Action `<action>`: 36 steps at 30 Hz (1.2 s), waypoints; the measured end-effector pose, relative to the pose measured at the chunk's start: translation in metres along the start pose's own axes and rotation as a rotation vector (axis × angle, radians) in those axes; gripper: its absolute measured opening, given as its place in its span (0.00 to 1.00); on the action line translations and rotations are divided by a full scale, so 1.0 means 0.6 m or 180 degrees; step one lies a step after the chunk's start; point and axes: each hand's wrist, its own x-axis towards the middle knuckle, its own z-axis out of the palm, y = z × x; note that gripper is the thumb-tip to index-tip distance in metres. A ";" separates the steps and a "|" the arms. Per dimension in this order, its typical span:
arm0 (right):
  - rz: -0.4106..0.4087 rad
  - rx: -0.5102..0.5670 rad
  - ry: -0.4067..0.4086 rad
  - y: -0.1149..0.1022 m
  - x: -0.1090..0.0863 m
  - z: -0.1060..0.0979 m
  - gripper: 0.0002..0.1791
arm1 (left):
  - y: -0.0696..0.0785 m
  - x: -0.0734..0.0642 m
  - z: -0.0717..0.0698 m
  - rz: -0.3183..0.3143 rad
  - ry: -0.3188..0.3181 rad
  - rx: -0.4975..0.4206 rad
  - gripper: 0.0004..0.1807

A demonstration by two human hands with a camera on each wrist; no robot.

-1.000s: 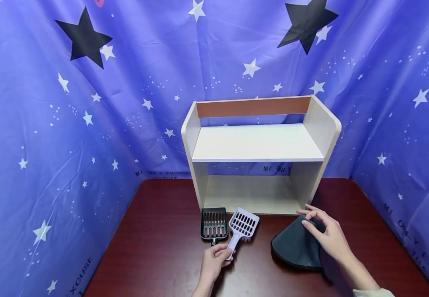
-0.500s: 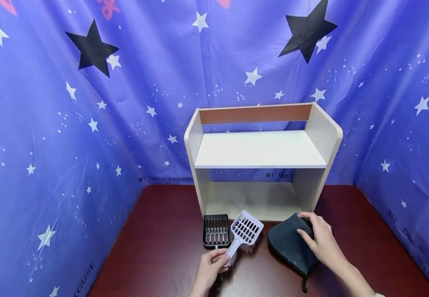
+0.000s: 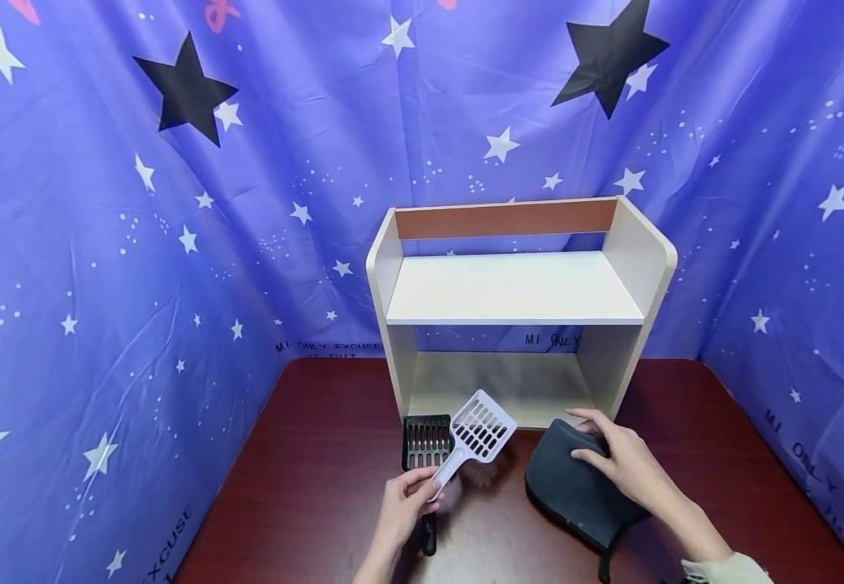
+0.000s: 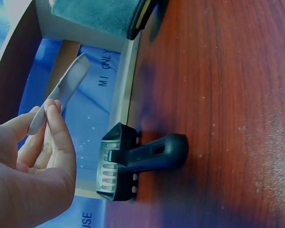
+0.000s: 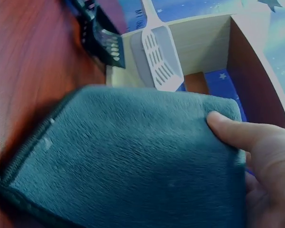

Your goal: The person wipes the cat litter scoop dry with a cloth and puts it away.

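Observation:
In the head view my left hand (image 3: 402, 504) pinches the handle of a pale litter scoop (image 3: 470, 448), its slotted head tilted up towards the shelf. The left wrist view shows this scoop (image 4: 72, 78) held above the tabletop. Beneath and beside it, a black litter scoop (image 4: 154, 154) stands on the table by the shelf's front edge, touched by neither hand. To the right, my right hand (image 3: 630, 462) grips the upper corner of a dark green plush cloth piece (image 3: 575, 491) with a trimmed lower edge. Its thumb presses the fabric (image 5: 123, 152) in the right wrist view; the other fingers are partly hidden behind.
A pale two-tier shelf unit (image 3: 513, 288) stands at the back of the dark red wooden table (image 3: 320, 470). Blue star-patterned curtains (image 3: 305, 122) surround the table at the back and on both sides.
My left hand has lifted the pale scoop slightly and shifted a little left, so the black scoop's handle shows below it. My right hand has brought the plush cloth leftwards and tilted it.

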 end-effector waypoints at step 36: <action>-0.0454 0.1287 -0.0514 -0.062 0.058 0.013 0.16 | 0.048 -0.015 -0.012 0.0326 0.0150 0.0305 0.18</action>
